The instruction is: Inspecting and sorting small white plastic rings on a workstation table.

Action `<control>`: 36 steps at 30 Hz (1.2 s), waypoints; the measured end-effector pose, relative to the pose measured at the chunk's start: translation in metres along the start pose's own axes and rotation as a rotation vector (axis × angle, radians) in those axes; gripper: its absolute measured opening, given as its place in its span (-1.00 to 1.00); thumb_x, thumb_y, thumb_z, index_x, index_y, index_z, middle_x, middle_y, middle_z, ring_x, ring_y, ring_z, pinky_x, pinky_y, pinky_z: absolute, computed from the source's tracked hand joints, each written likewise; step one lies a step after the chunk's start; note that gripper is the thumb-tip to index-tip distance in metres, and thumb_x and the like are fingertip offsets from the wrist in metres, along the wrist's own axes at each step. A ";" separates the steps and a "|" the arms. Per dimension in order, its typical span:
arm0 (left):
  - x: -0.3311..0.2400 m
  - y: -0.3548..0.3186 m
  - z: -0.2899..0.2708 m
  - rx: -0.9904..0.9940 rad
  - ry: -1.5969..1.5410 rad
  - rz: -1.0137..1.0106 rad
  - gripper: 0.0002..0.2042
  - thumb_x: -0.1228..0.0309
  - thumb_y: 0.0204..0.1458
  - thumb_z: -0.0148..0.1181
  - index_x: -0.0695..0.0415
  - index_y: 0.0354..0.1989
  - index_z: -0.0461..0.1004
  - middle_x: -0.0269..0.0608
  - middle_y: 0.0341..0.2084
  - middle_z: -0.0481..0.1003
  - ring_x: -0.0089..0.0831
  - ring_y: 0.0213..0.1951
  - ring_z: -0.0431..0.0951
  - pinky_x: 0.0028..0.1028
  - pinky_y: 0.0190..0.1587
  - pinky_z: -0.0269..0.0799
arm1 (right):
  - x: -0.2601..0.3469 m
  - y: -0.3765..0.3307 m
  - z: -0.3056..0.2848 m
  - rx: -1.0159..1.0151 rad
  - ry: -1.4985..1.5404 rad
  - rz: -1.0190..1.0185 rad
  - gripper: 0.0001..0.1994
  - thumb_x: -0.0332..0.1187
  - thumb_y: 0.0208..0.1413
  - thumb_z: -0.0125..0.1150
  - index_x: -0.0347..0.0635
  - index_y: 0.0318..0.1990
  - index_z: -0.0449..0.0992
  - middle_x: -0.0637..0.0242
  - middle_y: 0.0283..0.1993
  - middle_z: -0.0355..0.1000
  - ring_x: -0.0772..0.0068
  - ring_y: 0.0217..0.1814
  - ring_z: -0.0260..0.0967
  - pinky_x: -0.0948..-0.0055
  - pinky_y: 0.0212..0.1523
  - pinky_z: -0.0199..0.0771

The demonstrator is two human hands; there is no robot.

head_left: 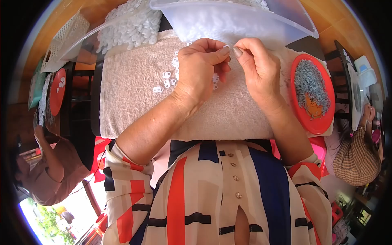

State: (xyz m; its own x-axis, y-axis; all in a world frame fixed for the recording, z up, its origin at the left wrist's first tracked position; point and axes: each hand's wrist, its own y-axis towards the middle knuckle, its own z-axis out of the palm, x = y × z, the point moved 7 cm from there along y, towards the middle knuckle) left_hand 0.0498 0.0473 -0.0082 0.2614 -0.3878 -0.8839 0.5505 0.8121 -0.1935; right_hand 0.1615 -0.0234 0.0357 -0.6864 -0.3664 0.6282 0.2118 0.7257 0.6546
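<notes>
Left hand: by the left hand (pixel 199 61), a small white plastic piece (pixel 226 47) is pinched between the thumb and the forefinger; it is mostly covered by the fingertips.
Right hand: the thumb and forefinger of the right hand (pixel 261 67) are brought together just beside this piece; whether something thin is gripped there cannot be told.
Beige terry towel: both hands are held above the beige terry towel (pixel 134 77).
Loose pieces: small white pieces with dark holes (pixel 166 83) are scattered on the towel, some partly hidden behind the left hand.
Red oval tray: thin grey-blue pieces (pixel 312 77) are heaped in the red oval plastic tray (pixel 331 98), at the right.
Translucent plastic tub: it (pixel 241 26) is placed beyond the hands.
</notes>
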 end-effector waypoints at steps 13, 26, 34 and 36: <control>-0.003 -0.001 0.001 -0.058 0.063 0.077 -0.94 0.57 0.06 0.17 0.32 -0.40 0.45 -0.25 -0.61 0.45 -0.58 -0.65 0.41 -0.59 -0.69 0.28 | -0.012 -0.001 0.006 0.086 -0.009 0.160 -0.86 -0.41 0.24 0.08 -0.30 -0.32 0.40 0.40 -0.59 0.28 0.66 -0.54 0.19 0.60 -0.52 0.22; -0.006 -0.004 0.003 -0.046 0.104 0.101 -0.93 0.57 0.05 0.18 0.33 -0.41 0.46 -0.25 -0.63 0.45 -0.59 -0.66 0.39 -0.60 -0.69 0.27 | 0.000 -0.001 0.003 0.072 -0.022 0.009 -0.97 -0.52 0.18 0.08 -0.27 -0.30 0.39 0.33 -0.54 0.33 0.56 -0.51 0.30 0.54 -0.48 0.29; -0.002 -0.005 0.000 -0.017 0.030 -0.051 -0.93 0.58 0.06 0.15 0.35 -0.37 0.46 -0.18 -0.59 0.46 -0.49 -0.60 0.44 -0.54 -0.64 0.30 | 0.014 -0.003 0.006 0.099 -0.148 -0.210 -0.89 -0.65 0.08 0.03 -0.29 -0.24 0.34 0.20 -0.44 0.31 0.25 -0.47 0.32 0.44 -0.42 0.34; 0.000 -0.004 0.000 0.005 0.029 -0.082 -0.92 0.57 0.07 0.15 0.36 -0.33 0.45 -0.16 -0.56 0.47 -0.46 -0.57 0.46 -0.52 -0.61 0.32 | 0.014 -0.003 0.007 0.095 -0.148 -0.222 -0.89 -0.65 0.08 0.03 -0.29 -0.24 0.33 0.19 -0.44 0.30 0.24 -0.47 0.32 0.43 -0.42 0.34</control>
State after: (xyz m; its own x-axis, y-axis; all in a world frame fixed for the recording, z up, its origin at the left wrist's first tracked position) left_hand 0.0473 0.0441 -0.0073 0.1924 -0.4401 -0.8771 0.5729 0.7760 -0.2638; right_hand 0.1463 -0.0263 0.0397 -0.8044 -0.4380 0.4013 -0.0158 0.6910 0.7226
